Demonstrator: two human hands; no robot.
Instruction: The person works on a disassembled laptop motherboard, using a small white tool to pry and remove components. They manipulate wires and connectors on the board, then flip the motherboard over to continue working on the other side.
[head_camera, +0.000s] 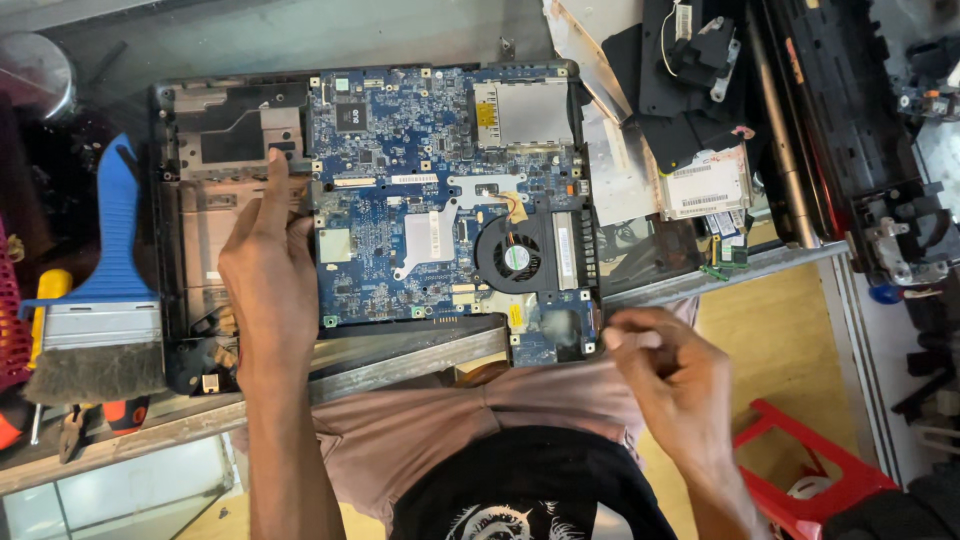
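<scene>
A glass-topped bench (420, 350) with a metal edge is seen from above, and on it an opened black plastic laptop base (200, 240) is laid, with its large blue motherboard (400, 200) exposed at the centre. The board is judged to be light but stiff and fragile, best taken by its bare edges or by the base shell, not by the components. Left of the laptop base, a wide blue-handled dusting brush (105, 300) with dark bristles is laid, and pliers with red grips (95, 420) lie below it. Right of the base, loose black laptop parts and a silver hard drive (705, 180) are stacked. Within the board, a round black cooling fan (510, 255) is set at the lower right. The left hand (268, 290) is laid flat on the base beside the board's left edge, index finger extended, its grip around nothing. The right hand (670, 375) is held at the board's lower right corner, fingers pinched; whether something small is held cannot be told. A red plastic stool (810, 460) stands on the tan floor below.
</scene>
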